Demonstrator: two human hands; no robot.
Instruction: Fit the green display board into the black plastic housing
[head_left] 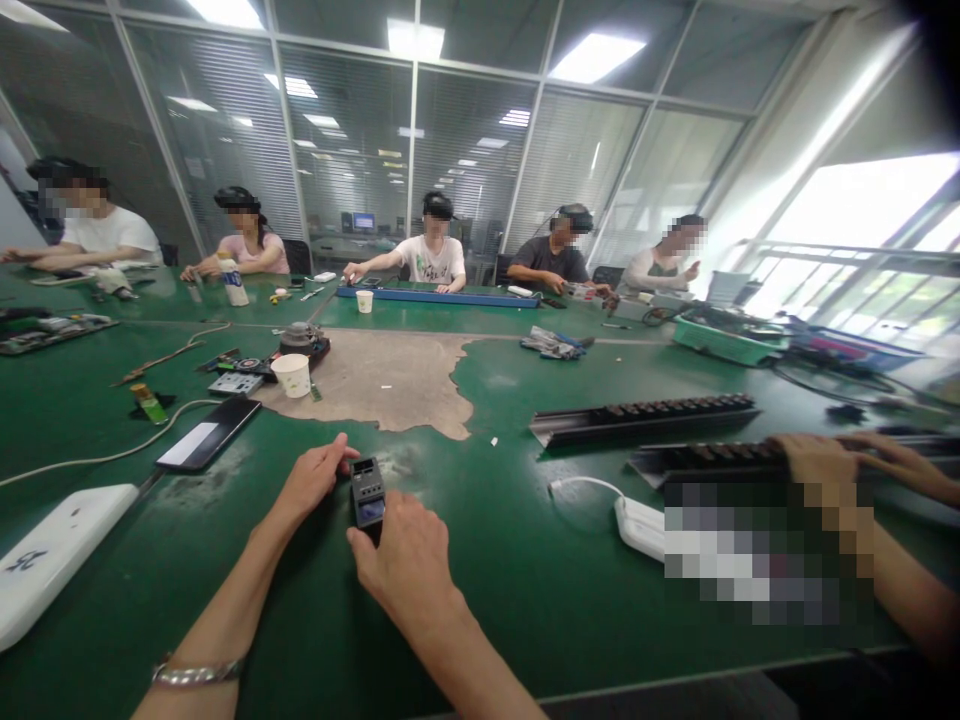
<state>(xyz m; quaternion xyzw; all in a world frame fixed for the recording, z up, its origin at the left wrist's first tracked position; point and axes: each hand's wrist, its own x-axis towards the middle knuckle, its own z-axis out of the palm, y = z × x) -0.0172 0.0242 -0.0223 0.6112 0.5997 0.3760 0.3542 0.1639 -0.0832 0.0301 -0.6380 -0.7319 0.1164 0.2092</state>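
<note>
A small black box-shaped device (367, 488) lies on the green table in front of me. It has a dark bluish panel at its near end and openings at its far end; its exact kind I cannot make out. My right hand (409, 560) grips its near end, thumb on the left side and fingers on the right. Just left of the far end is my left hand (315, 478), fingers loosely stretched toward the device. Whether those fingertips touch it is unclear. A silvery bracelet (199, 672) is on my left wrist.
On the left are a phone (210, 435) and a white power bank (64, 560). Ahead stands a paper cup (291, 375) near circuit parts. Black rails (645, 415) lie at right, where a co-worker's hands (825, 465) rest. Several people sit across the table.
</note>
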